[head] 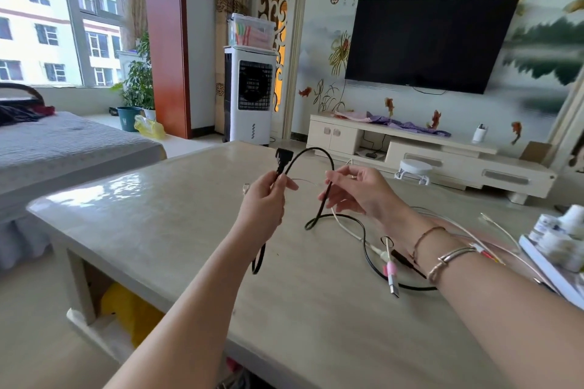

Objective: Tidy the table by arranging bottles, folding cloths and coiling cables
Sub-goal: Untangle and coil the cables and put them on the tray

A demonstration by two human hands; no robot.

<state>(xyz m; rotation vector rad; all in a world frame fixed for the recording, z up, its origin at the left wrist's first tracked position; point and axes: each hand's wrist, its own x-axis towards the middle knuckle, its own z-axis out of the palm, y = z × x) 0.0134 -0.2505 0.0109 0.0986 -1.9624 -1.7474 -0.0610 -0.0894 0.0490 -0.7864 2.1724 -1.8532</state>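
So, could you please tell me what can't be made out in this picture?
- Head view: the black cable's far end passes under the right arm.
- The white bottles are blurred and cut off by the right edge.
- The left hand covers its grip on the plug.

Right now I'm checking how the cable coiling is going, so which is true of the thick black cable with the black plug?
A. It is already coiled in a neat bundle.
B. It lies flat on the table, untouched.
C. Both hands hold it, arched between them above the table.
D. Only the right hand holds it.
C: the left hand grips the thick black cable just below its plug, and the right hand pinches it further along.
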